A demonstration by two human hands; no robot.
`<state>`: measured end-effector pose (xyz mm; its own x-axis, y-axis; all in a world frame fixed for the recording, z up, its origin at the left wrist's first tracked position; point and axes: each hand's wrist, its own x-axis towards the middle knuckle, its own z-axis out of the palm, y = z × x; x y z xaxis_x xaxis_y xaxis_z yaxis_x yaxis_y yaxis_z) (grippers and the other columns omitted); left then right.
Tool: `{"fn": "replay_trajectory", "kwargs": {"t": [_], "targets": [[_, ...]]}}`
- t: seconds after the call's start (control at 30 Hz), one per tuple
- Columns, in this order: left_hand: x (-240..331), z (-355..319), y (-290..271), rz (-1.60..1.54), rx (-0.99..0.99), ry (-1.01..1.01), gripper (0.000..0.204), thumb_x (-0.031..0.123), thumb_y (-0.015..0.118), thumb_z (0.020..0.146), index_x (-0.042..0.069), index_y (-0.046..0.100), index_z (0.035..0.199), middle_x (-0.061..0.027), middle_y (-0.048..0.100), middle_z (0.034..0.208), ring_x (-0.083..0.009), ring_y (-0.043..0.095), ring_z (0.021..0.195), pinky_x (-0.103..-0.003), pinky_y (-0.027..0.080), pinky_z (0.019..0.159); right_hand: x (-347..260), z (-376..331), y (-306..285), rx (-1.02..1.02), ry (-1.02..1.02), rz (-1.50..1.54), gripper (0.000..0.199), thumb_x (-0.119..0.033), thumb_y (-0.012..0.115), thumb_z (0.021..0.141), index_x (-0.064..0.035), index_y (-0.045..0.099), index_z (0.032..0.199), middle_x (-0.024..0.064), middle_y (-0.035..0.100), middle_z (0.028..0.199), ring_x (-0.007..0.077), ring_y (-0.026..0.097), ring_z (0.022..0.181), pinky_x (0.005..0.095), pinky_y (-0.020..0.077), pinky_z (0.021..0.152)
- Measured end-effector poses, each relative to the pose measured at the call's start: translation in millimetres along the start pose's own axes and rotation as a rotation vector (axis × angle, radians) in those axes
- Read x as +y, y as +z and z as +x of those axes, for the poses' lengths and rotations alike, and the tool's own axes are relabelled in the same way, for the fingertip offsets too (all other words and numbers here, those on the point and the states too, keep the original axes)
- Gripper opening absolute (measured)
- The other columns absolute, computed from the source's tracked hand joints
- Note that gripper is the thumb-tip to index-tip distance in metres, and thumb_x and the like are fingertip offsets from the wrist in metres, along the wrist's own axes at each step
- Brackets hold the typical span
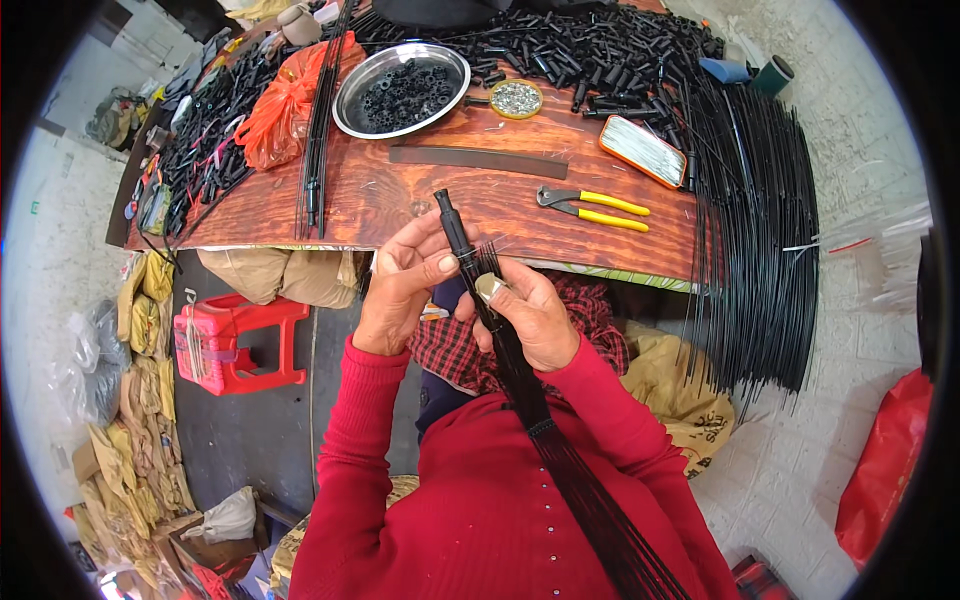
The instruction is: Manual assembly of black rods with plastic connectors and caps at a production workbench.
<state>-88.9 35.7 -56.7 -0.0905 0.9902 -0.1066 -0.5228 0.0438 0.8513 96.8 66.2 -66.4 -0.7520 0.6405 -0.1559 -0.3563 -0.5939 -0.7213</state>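
In front of my chest I hold a long bundle of thin black rods (575, 490), which runs from the table edge down to the right across my body. A black tubular handle (453, 225) forms its upper end. My left hand (405, 285) is closed around the base of this handle, thumb pressed on its side. Just below, my right hand (540, 315) pinches the bundle, with a pale, shiny cover (489, 287) at the thumb tip. Several short rod ends (488, 255) stick up beside the handle between my hands.
On the wooden table (400, 205) lie yellow-handled pincers (595, 208), a flat dark strip (478, 160), a metal bowl (345, 120) of black rings, a round tin (516, 98) and a tray of fine pins (643, 150). Many black rods (760, 240) hang over the right edge. A red stool (240, 345) stands left.
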Motion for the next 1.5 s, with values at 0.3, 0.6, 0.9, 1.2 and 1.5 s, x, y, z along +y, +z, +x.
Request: {"fn": "replay_trajectory", "kwargs": {"t": [0.3,0.6,0.9,1.2,1.5], "targets": [[5.7,-5.7,13.1,-0.129,0.024,0.064,0.06,-0.002,0.07,0.083,-0.003,0.045,0.138,-0.0213,0.062,0.124,-0.0318,0.062,0.116,-0.042,0.051,0.099,-6.7,-2.9,11.3,-0.009,-0.076,-0.037,0.043,-0.028,0.058,0.1,0.0022,0.05,0.129,0.0122,0.067,0.09,0.012,0.061,0.061,0.0217,0.0497,0.055],[-9.9,-4.0,-1.4,-0.196,-0.093,0.148,0.063,-0.002,0.073,0.081,0.0,0.046,0.138,-0.0225,0.062,0.125,-0.0359,0.061,0.118,-0.046,0.05,0.102,-4.8,-4.9,11.0,-0.05,-0.05,0.015,0.041,-0.028,0.059,0.1,0.0012,0.052,0.127,0.0121,0.067,0.088,0.0123,0.061,0.059,0.0217,0.0494,0.054],[-0.8,-3.3,3.2,0.032,-0.083,0.175,0.062,-0.009,0.071,0.079,0.003,0.05,0.136,-0.0233,0.062,0.124,-0.0332,0.064,0.113,-0.041,0.054,0.097,-5.2,-7.9,7.8,-0.035,-0.045,0.013,0.036,-0.025,0.055,0.102,0.0013,0.053,0.126,0.0122,0.068,0.088,0.0116,0.062,0.06,0.0218,0.0501,0.054],[-2.4,-10.7,8.7,-0.165,-0.043,0.203,0.062,-0.008,0.068,0.079,0.003,0.049,0.137,-0.0218,0.062,0.124,-0.0316,0.063,0.115,-0.04,0.053,0.097,-6.2,-4.9,12.6,-0.093,-0.088,0.004,0.038,-0.024,0.053,0.103,0.0018,0.052,0.13,0.0129,0.069,0.09,0.0109,0.062,0.059,0.0221,0.0511,0.054],[3.9,-15.9,18.5,0.01,0.036,0.225,0.064,-0.011,0.066,0.079,-0.002,0.044,0.139,-0.0193,0.063,0.123,-0.0297,0.064,0.113,-0.039,0.053,0.098,-5.3,-6.9,16.1,-0.049,-0.057,0.019,0.033,-0.02,0.05,0.103,0.001,0.053,0.128,0.0124,0.069,0.088,0.0105,0.062,0.059,0.0219,0.0511,0.054]]}}
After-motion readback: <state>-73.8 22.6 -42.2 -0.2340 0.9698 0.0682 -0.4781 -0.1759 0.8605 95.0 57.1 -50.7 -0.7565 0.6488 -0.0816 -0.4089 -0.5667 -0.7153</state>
